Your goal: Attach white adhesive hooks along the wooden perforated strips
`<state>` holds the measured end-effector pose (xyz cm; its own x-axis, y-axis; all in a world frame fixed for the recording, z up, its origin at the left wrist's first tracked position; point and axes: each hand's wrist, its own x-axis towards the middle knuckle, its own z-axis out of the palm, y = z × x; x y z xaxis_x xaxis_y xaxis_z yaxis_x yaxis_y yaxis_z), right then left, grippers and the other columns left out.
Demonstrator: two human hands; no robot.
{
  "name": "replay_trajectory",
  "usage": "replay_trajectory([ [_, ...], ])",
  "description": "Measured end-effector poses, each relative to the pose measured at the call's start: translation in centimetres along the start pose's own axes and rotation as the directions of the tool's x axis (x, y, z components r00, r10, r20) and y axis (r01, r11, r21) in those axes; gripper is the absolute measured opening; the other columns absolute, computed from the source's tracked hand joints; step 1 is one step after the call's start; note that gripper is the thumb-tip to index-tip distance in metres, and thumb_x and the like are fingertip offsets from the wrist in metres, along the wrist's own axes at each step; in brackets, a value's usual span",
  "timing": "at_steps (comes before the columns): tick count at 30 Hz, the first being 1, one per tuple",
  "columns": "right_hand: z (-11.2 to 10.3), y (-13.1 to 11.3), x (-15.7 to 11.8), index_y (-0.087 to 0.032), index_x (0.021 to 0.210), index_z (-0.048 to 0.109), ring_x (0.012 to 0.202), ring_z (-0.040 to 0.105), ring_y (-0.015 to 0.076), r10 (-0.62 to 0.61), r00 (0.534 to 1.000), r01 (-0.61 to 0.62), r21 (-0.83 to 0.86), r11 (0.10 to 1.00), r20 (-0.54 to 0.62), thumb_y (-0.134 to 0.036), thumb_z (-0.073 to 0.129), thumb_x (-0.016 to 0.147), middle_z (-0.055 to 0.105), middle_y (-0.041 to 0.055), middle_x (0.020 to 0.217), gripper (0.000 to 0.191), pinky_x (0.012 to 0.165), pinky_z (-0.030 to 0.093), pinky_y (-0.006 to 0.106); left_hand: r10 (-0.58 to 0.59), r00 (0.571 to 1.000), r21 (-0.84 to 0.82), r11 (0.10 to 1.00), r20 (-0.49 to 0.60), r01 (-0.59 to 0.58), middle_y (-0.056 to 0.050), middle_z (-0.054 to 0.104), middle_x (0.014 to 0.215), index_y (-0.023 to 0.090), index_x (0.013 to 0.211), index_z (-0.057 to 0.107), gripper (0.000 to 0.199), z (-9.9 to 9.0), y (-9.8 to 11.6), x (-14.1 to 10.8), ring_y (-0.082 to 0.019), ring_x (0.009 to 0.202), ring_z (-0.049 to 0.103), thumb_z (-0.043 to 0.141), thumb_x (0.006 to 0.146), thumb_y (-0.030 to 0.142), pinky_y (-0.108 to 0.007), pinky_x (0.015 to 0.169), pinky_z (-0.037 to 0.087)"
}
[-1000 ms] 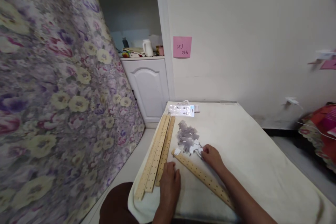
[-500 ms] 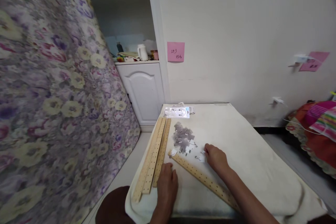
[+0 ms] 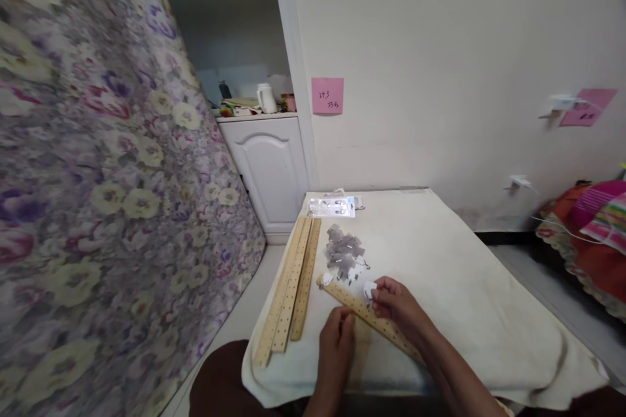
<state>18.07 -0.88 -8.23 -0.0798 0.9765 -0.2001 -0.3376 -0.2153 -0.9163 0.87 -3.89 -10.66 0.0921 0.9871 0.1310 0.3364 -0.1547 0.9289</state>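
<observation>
A small white tag with a metal hook (image 3: 370,290) is pinched in my right hand (image 3: 397,308), just above a slanting wooden strip with holes (image 3: 359,307). My left hand (image 3: 337,339) is curled closed, its fingertips at the near edge of that strip. What its fingers hold, if anything, is hidden. Another white hooked tag (image 3: 326,279) sits at the strip's far end. Beyond the strip lies a pile of thin grey pieces (image 3: 342,249), with several white hooked tags (image 3: 356,268) at its near right side.
Several long wooden strips with holes (image 3: 292,287) lie side by side along the left of the cloth-covered table (image 3: 440,260). Clear packaging (image 3: 332,206) lies at the back near the wall. A floral curtain (image 3: 122,195) hangs on the left.
My right hand has picked up the white hooked tag and moved left and nearer, over the slanting strip. My left hand has moved right, from beside the lined-up strips to the slanting one.
</observation>
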Motion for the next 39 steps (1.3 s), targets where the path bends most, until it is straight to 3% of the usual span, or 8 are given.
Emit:
replay_trajectory([
  [3,1.2,1.3,-0.5,-0.017,0.07,0.051,0.043,0.043,0.0044,0.021,1.0,-0.024,0.137,0.99,0.022,-0.035,0.077,0.06,0.053,-0.0065,0.051,0.033,0.045,0.031,0.017,-0.083,0.995,-0.225,0.97,0.062,0.095,0.001,0.058,0.068,0.019,0.094,0.059,0.034,0.9,1.4,-0.3,-0.015,0.061,0.053,0.04,0.09,0.047,-0.026,0.059,0.041],
  [7,1.5,2.6,-0.4,-0.018,0.065,0.05,0.037,0.032,0.0029,-0.014,0.999,0.009,0.104,0.995,0.051,-0.036,0.075,0.062,0.046,-0.0086,0.043,0.032,0.04,0.019,0.018,-0.165,0.981,-0.399,0.897,0.1,0.191,0.003,0.055,0.059,0.018,0.076,0.055,0.035,1.3,1.8,0.0,-0.011,0.054,0.049,0.049,0.084,0.052,-0.022,0.053,0.037],
  [15,1.1,3.5,-0.2,-0.018,0.076,0.055,0.038,0.042,0.0065,0.006,0.995,0.011,-0.18,0.984,0.096,-0.043,0.07,0.066,0.052,-0.0072,0.048,0.03,0.041,0.028,0.02,-0.297,0.94,-0.426,0.839,0.166,0.34,0.006,0.051,0.053,0.019,0.067,0.049,0.037,0.9,0.3,0.2,-0.005,0.039,0.036,0.059,0.072,0.053,-0.019,0.041,0.022],
  [21,1.2,3.3,1.8,-0.019,0.072,0.055,0.039,0.04,0.007,-0.068,0.99,0.106,-0.337,0.936,0.122,-0.039,0.063,0.068,0.05,-0.0073,0.048,0.023,0.041,0.028,0.021,-0.316,0.931,-0.336,0.87,0.183,0.362,0.005,0.052,0.048,0.019,0.063,0.05,0.035,-0.3,-0.6,1.3,-0.006,0.036,0.036,0.062,0.068,0.051,-0.019,0.039,0.02],
  [26,1.8,3.3,4.1,-0.018,0.066,0.055,0.047,0.045,0.0101,-0.16,0.987,0.155,-0.504,0.85,0.033,-0.031,0.057,0.069,0.051,-0.0051,0.05,0.013,0.047,0.032,0.022,-0.285,0.957,-0.258,0.922,0.056,0.289,0.005,0.052,0.053,0.019,0.072,0.057,0.03,-1.7,-0.9,2.3,-0.01,0.046,0.045,0.052,0.077,0.048,-0.021,0.047,0.031],
  [31,2.5,3.3,5.8,-0.019,0.065,0.057,0.061,0.054,0.0144,-0.245,0.969,0.151,-0.697,0.701,-0.036,-0.025,0.053,0.069,0.06,-0.0011,0.061,0.008,0.057,0.038,0.023,-0.018,0.985,0.137,0.99,-0.173,0.043,-0.002,0.06,0.077,0.02,0.088,0.061,0.017,-2.3,-1.0,2.4,-0.018,0.073,0.054,0.051,0.079,0.029,-0.029,0.069,0.041],
  [33,2.7,3.4,6.1,-0.02,0.066,0.057,0.063,0.055,0.0152,-0.241,0.969,0.132,-0.735,0.665,-0.044,-0.025,0.052,0.07,0.061,-0.0005,0.063,0.009,0.058,0.039,0.023,0.03,0.984,0.243,0.97,-0.176,0.014,-0.003,0.06,0.079,0.019,0.09,0.061,0.017,-2.0,-1.3,2.5,-0.019,0.073,0.055,0.051,0.079,0.026,-0.029,0.068,0.041],
  [39,2.7,3.9,6.4,-0.021,0.069,0.058,0.064,0.057,0.0158,-0.249,0.966,0.099,-0.781,0.617,-0.074,-0.026,0.05,0.073,0.062,-0.0008,0.065,0.01,0.06,0.039,0.024,0.026,0.994,0.355,0.935,-0.11,0.015,-0.003,0.06,0.082,0.019,0.09,0.059,0.014,-1.2,-2.1,3.1,-0.019,0.077,0.056,0.05,0.081,0.024,-0.028,0.069,0.04],
])
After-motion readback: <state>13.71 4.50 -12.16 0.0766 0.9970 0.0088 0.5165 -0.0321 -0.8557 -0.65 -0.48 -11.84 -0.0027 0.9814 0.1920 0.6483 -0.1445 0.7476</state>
